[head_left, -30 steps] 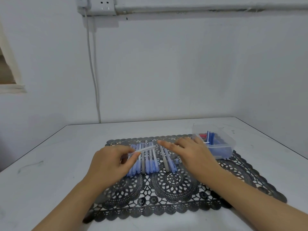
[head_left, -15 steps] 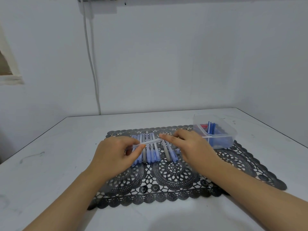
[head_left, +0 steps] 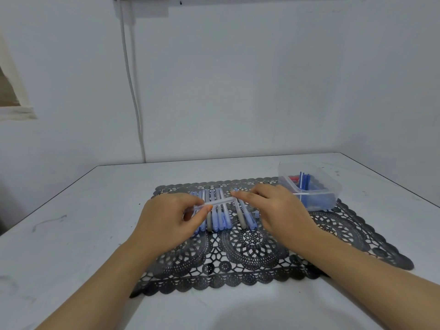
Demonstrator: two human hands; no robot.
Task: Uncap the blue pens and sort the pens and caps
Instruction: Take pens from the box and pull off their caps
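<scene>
A pale translucent pen (head_left: 220, 201) runs crosswise between my two hands, just above a row of pens. My left hand (head_left: 166, 220) pinches its left end between thumb and fingers. My right hand (head_left: 277, 208) pinches its right end with the fingertips. Under them, several blue-capped pens (head_left: 222, 219) and grey ones lie side by side on the black lace mat (head_left: 250, 246). A small blue cap (head_left: 256, 214) lies loose just right of the row. My hands hide parts of the row.
A clear plastic box (head_left: 312, 186) with blue and red pieces stands on the mat's far right corner. The mat lies on a white table (head_left: 71, 222) set against a white wall, with a cable running down the wall at left.
Both hands keep their hold on the crosswise pen and have barely moved over the row. The view has tilted down slightly, so the wall socket has left the top of the frame.
</scene>
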